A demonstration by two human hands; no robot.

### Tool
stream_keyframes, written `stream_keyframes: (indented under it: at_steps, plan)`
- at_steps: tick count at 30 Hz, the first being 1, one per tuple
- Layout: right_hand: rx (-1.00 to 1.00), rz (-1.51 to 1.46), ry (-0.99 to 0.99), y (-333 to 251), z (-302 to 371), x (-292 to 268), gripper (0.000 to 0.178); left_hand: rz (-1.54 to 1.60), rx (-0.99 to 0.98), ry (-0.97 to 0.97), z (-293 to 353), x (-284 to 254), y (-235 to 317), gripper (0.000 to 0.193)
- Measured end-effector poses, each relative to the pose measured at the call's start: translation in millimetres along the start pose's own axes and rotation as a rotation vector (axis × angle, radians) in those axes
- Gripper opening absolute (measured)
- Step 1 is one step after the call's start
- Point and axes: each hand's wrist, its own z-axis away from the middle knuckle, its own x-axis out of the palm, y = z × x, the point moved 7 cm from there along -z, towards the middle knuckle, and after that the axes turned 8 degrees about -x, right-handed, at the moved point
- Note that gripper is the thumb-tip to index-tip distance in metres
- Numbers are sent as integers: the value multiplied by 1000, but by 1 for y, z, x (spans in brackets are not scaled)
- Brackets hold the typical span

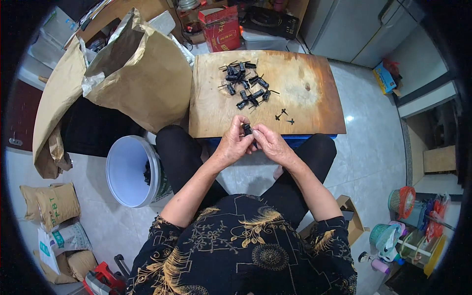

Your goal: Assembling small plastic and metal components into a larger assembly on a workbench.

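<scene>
Between my hands, just off the near edge of the wooden board (206, 98), is a small black plastic part (247, 129). My left hand (235, 140) grips it from the left, thumb and fingers closed round it. From the other side, my right hand (270, 142) pinches it with the fingertips, which partly hide it. Farther back on the board lies a loose heap of black parts (236, 73) with thin rods sticking out. A few small black pin-like pieces (290, 121) lie apart from the heap, to the right of my hands.
Left of the board stands a big open brown paper sack (152, 78). A white bucket (129, 172) with black pieces inside sits by my left knee. Behind the board are a red box (220, 29) and a black cooktop (269, 22). A cardboard box (351, 221) is at my right.
</scene>
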Motion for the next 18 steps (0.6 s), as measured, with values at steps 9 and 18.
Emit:
stream_keyframes:
  at_steps: [9, 18]
  plan:
    - [-148, 236, 140, -12, -7, 1, 17, -592, 380, 255, 5, -7, 21, 32]
    - [-90, 15, 192, -11, -5, 6, 19, -457, 341, 284, 9, -14, 12, 34]
